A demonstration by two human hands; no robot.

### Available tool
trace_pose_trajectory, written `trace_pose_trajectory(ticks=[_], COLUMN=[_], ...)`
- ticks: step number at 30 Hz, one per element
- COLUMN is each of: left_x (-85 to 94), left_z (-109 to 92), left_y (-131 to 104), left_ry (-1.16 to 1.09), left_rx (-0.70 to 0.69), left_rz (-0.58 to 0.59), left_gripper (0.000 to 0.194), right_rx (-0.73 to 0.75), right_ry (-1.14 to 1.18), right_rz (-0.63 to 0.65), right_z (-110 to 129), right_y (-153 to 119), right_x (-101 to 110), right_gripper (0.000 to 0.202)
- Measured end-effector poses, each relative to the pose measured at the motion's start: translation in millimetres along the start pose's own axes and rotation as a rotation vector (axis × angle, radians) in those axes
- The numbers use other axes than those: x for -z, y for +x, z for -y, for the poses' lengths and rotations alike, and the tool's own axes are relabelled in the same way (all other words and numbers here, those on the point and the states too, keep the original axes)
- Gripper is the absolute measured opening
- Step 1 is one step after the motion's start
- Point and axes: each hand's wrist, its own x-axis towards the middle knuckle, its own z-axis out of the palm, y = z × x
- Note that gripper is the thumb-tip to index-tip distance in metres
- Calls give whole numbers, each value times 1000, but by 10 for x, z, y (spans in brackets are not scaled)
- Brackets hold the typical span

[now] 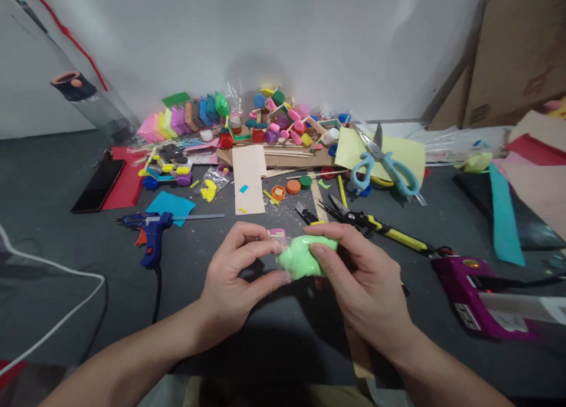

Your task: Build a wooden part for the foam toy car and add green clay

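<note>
Between both hands, above the front middle of the dark table, is a clear plastic packet of light green modelling clay (305, 257). My left hand (241, 262) pinches the crinkled wrapper at the packet's left end between thumb and fingers. The packet's right side is gripped by my right hand (365, 277), with the thumb pressed on its front and the fingers behind. Just behind the packet lies a small pink piece (277, 233), partly hidden. A utility knife (307, 214) and yellow-black pliers (375, 225) lie beyond my right hand.
A blue glue gun (154, 233) lies left, near a phone (99, 184). Light-blue scissors (378, 159) rest on yellow paper. Colored clay packets (186, 117) and bottle-cap crafts (283, 118) line the wall. A purple device (481, 301) sits right; a bottle (97, 103) leans back left.
</note>
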Motion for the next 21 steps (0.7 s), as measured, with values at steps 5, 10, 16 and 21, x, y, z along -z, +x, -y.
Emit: trace_pose_trajectory(ticks=[5, 10, 16, 21], left_x=[26, 71, 101, 116], left_z=[18, -20, -56, -59], left_y=[22, 67, 91, 124], left_ry=[42, 32, -12, -50], left_rx=[-34, 2, 63, 43], left_rz=[31, 78, 106, 134], left_gripper=[37, 35, 33, 34], right_rx=[1, 163, 243, 293], right_ry=[-15, -157, -218, -235], right_rz=[249, 419, 358, 398], right_z=[-32, -65, -45, -22], right_y=[50, 85, 82, 107], right_x=[138, 230, 181, 227], right_gripper=[31, 57, 39, 37])
